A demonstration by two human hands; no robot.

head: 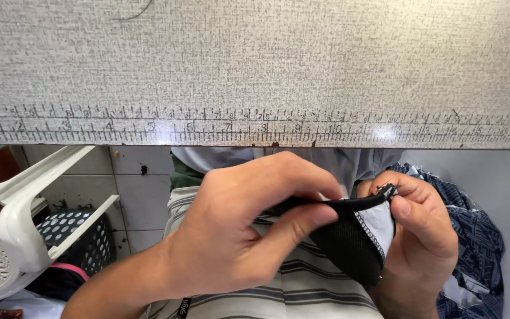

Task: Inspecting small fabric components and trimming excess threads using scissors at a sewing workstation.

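A small piece of black mesh fabric [349,239] with a white lining and a stitched edge hangs between my two hands, just below the table's front edge. My left hand [237,230] pinches its left part between thumb and fingers. My right hand [423,227] grips its right edge, thumb pressed on the white lining near the upper corner. Both hands are over my lap, which is covered by striped cloth [302,289].
A grey speckled table [255,59] fills the upper half, with a printed ruler strip [255,127] along its front edge. A white plastic chair [13,218] and a black perforated basket [81,233] stand at lower left. Dark blue patterned cloth [476,248] lies at right.
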